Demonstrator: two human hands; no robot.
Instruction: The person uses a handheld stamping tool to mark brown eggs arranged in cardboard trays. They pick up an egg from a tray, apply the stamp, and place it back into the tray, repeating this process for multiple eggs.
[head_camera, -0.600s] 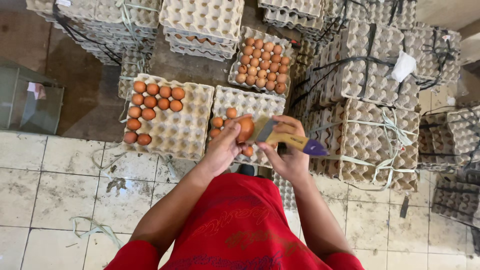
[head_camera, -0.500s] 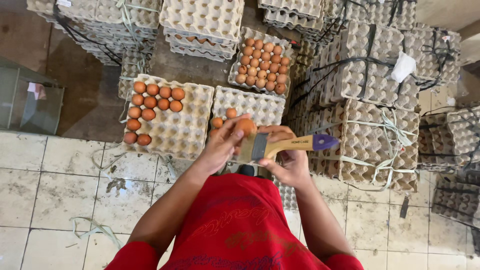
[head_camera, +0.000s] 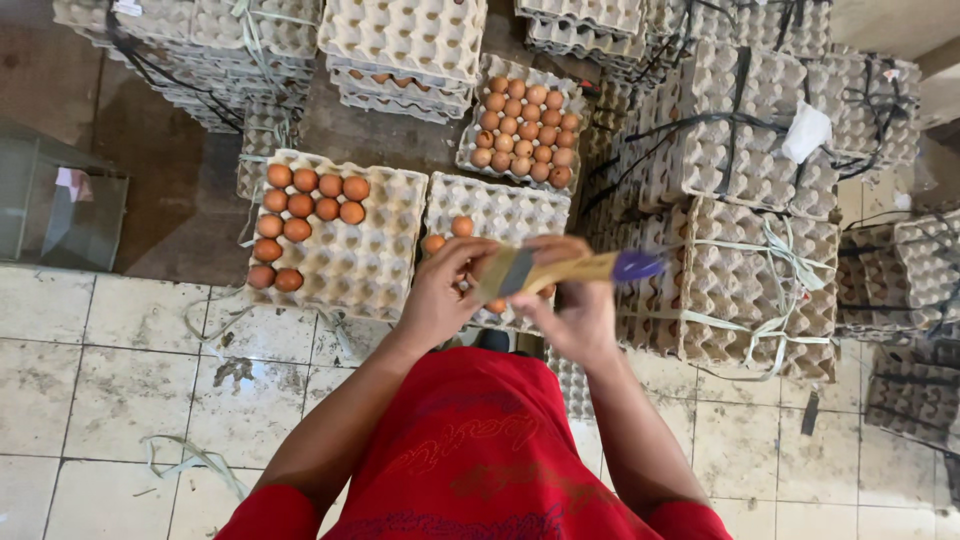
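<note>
My left hand (head_camera: 447, 292) is closed around a brown egg (head_camera: 497, 305), mostly hidden by my fingers, in front of my chest. My right hand (head_camera: 578, 308) grips a flat paintbrush (head_camera: 560, 269) with a wooden handle and a purple end; its bristles lie against the egg. Both hands hover over the middle grey egg tray (head_camera: 520, 208), which holds two loose brown eggs (head_camera: 448, 234). To the left, another tray (head_camera: 370, 255) has brown eggs (head_camera: 305, 205) filling its left part.
A full tray of brown eggs (head_camera: 524, 128) sits further back. Tied stacks of empty trays (head_camera: 745, 250) rise at the right and along the back (head_camera: 400, 40). A glass box (head_camera: 60, 205) stands at left. Plastic strap scraps (head_camera: 190, 460) lie on the tiled floor.
The brush has swung from tilted to nearly level across the egg, and my hands have drawn slightly closer to my body.
</note>
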